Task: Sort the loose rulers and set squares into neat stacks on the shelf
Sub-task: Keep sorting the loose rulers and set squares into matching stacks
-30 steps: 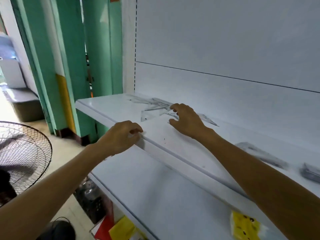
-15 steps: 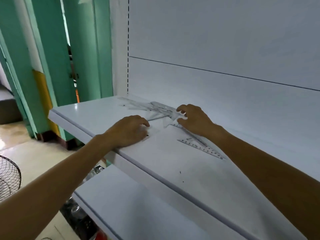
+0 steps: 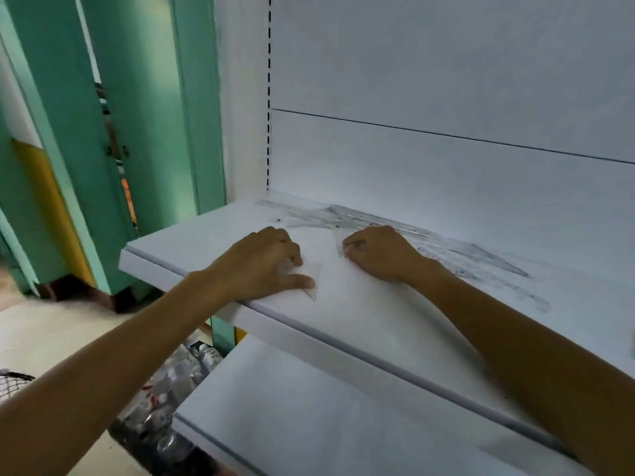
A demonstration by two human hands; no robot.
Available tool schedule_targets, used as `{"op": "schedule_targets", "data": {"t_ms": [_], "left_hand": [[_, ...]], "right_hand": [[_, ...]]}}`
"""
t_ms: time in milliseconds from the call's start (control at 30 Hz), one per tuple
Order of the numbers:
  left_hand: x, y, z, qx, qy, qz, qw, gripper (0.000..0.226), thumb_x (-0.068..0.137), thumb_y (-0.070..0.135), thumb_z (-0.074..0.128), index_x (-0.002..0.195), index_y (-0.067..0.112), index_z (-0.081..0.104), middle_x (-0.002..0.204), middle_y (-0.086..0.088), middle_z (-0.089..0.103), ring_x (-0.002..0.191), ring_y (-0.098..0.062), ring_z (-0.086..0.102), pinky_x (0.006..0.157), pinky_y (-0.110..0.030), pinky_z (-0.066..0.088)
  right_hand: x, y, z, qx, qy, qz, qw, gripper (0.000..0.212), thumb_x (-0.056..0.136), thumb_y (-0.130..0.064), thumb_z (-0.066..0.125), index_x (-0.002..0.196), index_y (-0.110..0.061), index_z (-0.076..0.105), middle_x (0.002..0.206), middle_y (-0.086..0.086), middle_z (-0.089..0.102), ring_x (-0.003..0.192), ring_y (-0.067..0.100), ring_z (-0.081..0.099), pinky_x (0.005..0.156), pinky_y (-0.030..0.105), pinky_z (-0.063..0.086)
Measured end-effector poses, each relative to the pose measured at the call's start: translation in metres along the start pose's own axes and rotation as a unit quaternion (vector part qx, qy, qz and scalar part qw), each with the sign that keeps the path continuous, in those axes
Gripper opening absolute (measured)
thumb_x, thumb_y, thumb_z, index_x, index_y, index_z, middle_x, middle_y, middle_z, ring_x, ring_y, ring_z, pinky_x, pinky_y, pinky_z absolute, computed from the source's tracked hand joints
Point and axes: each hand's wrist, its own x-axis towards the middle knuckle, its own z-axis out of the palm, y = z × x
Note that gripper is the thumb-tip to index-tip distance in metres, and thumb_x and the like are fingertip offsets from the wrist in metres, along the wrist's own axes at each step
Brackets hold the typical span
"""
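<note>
- Clear plastic set square point(image 3: 312, 293) lies flat by the shelf point(image 3: 165, 259) front edge, pressed under the left hand point(image 3: 261, 266), fingers bent.
- Right hand point(image 3: 381, 255) fingers curl at a second set square point(image 3: 338, 244); whether they grip it I cannot tell.
- Blurred pile point(image 3: 371, 218) stretches rightward behind both hands.

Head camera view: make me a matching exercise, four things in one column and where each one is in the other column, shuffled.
Things:
1 left hand
2 right hand
3 ruler pile
4 fan grille

Places:
A bottom-left corner of the view
B at the back of the shelf
C at the shelf's front edge, on a clear set square
D mid-shelf, just in front of the ruler pile

Pairs: 1-C; 2-D; 3-B; 4-A
</note>
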Motion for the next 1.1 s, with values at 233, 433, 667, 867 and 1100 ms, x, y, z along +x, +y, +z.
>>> {"op": "schedule_targets", "data": {"t_ms": [233, 433, 667, 867, 1100], "left_hand": [[-0.016, -0.006, -0.001, -0.071, -0.002, 0.081, 0.994, 0.042, 0.083, 0.053, 0.052, 0.115, 0.027, 0.062, 0.113, 0.007, 0.058, 0.106, -0.012, 0.049, 0.088, -0.028, 0.039], [-0.042, 0.004, -0.002, -0.012, 0.003, 0.116, 0.993, 0.073, 0.074, 0.079, 0.032, 0.127, 0.032, 0.05, 0.12, 0.011, 0.048, 0.106, -0.009, 0.04, 0.086, -0.022, 0.029], [-0.067, 0.015, -0.001, 0.084, 0.046, 0.218, 0.971, 0.064, 0.079, 0.063, 0.04, 0.124, 0.021, 0.056, 0.11, -0.004, 0.058, 0.095, -0.025, 0.055, 0.08, -0.033, 0.042], [-0.072, 0.022, 0.0, 0.079, 0.114, 0.268, 0.953, 0.031, 0.09, 0.033, 0.047, 0.111, 0.022, 0.067, 0.087, -0.009, 0.062, 0.069, -0.025, 0.057, 0.059, -0.032, 0.045], [-0.06, 0.049, -0.008, -0.013, 0.097, 0.214, 0.972, 0.046, 0.096, 0.038, 0.024, 0.135, 0.025, 0.044, 0.117, -0.013, 0.06, 0.095, -0.032, 0.059, 0.079, -0.038, 0.049]], "right_hand": [[-0.039, -0.011, -0.006, -0.001, 0.052, -0.001, 0.999, 0.01, 0.082, -0.016, 0.062, 0.085, -0.011, 0.069, 0.089, 0.002, 0.071, 0.085, 0.018, 0.063, 0.077, 0.024, 0.044], [-0.075, -0.026, -0.011, -0.049, 0.065, -0.022, 0.996, 0.027, 0.08, -0.002, 0.056, 0.104, -0.01, 0.063, 0.094, 0.009, 0.07, 0.083, 0.026, 0.062, 0.077, 0.035, 0.05], [-0.097, -0.043, -0.009, -0.141, 0.102, 0.033, 0.984, 0.039, 0.082, -0.005, 0.048, 0.12, -0.014, 0.049, 0.109, 0.008, 0.062, 0.098, 0.031, 0.055, 0.081, 0.038, 0.046], [-0.113, -0.053, -0.009, -0.155, 0.132, -0.012, 0.979, 0.03, 0.092, -0.01, 0.044, 0.118, -0.013, 0.058, 0.104, 0.012, 0.063, 0.095, 0.033, 0.058, 0.079, 0.039, 0.047], [-0.142, -0.043, -0.018, -0.113, 0.176, 0.016, 0.978, 0.032, 0.098, -0.021, 0.041, 0.127, -0.019, 0.053, 0.106, 0.013, 0.063, 0.1, 0.033, 0.057, 0.084, 0.036, 0.045]]}}
